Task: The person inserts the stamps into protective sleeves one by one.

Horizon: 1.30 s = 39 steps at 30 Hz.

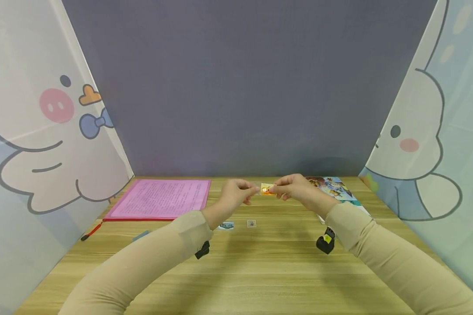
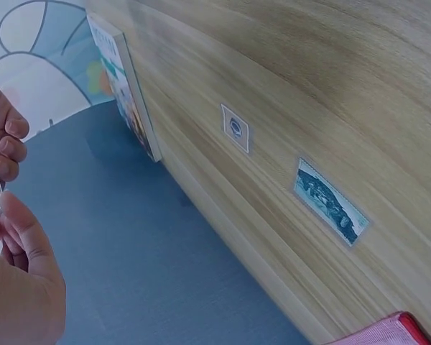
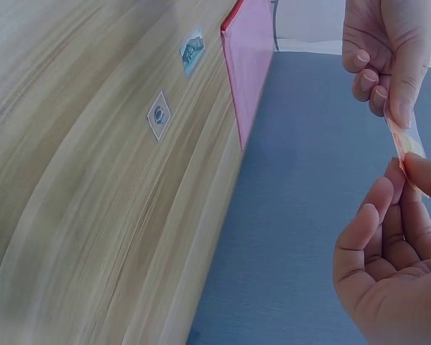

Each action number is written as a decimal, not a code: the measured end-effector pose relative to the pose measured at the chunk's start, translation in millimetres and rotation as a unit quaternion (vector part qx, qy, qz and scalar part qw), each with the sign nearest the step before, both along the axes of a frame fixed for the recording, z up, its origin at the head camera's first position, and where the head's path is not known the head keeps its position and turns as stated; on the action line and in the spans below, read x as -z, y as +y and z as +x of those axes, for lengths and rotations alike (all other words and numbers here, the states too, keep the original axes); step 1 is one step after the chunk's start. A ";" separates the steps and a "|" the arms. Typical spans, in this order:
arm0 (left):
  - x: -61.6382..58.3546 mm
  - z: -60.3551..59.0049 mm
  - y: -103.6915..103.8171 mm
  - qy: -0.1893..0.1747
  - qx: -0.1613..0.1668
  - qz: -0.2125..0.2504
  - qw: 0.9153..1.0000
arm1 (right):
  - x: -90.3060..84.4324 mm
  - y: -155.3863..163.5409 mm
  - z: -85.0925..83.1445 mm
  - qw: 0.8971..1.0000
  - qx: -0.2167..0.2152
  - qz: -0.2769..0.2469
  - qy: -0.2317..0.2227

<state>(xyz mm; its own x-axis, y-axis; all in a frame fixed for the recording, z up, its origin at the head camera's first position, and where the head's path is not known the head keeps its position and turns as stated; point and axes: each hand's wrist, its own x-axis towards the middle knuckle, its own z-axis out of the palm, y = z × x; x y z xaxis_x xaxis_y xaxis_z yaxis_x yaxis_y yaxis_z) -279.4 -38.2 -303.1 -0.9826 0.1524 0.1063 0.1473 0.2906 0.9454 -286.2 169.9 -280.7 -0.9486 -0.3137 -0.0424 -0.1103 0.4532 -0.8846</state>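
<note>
Left hand (image 1: 232,192) and right hand (image 1: 295,187) pinch one small sticker (image 1: 266,189) above the table (image 1: 260,262).
Risk: opposed pulling may tear or crease it.

Both hands are raised above the middle of the bench (image 1: 260,271), toward its far side. The left hand (image 1: 236,194) and the right hand (image 1: 295,187) pinch a small sticker (image 1: 267,189) between them, left hand to its left, right hand to its right. Below them on the bench lie two stamps: the larger stamp (image 1: 225,225) left of the smaller stamp (image 1: 251,223). A folder (image 1: 161,199) lies at far left, with a pen (image 1: 91,232) at its near left corner. A book (image 1: 335,189) lies at far right, behind the right hand.
</note>
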 end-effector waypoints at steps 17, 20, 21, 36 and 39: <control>-0.8 0.1 0.9 -0.002 0.001 -0.017 1.000 | 0.4 -1.7 -4.0 1.000 -0.011 0.023 0.001; 0.6 -0.2 1.0 -0.004 -0.003 -0.017 1.000 | 1.1 -3.9 -4.5 1.000 -0.010 0.024 -0.004; 1.2 -0.5 1.0 -0.005 -0.004 -0.016 1.000 | 1.3 -4.6 -4.6 1.000 -0.008 0.023 -0.006; 1.7 0.1 -0.3 -0.014 -0.014 0.015 1.000 | 3.8 3.1 -1.2 0.999 -0.006 -0.038 -0.005; 3.3 -0.3 0.0 -0.012 -0.014 0.027 0.999 | 3.9 1.6 -0.9 0.999 -0.002 -0.041 0.000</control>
<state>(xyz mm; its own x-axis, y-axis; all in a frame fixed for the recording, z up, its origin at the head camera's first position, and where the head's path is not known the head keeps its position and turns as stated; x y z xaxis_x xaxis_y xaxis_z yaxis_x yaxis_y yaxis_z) -279.7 -38.2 -306.4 -0.9886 0.1202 0.0903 0.1175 0.2433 0.9628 -287.1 171.4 -284.7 -0.9471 -0.3205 -0.0162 -0.1126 0.3791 -0.9185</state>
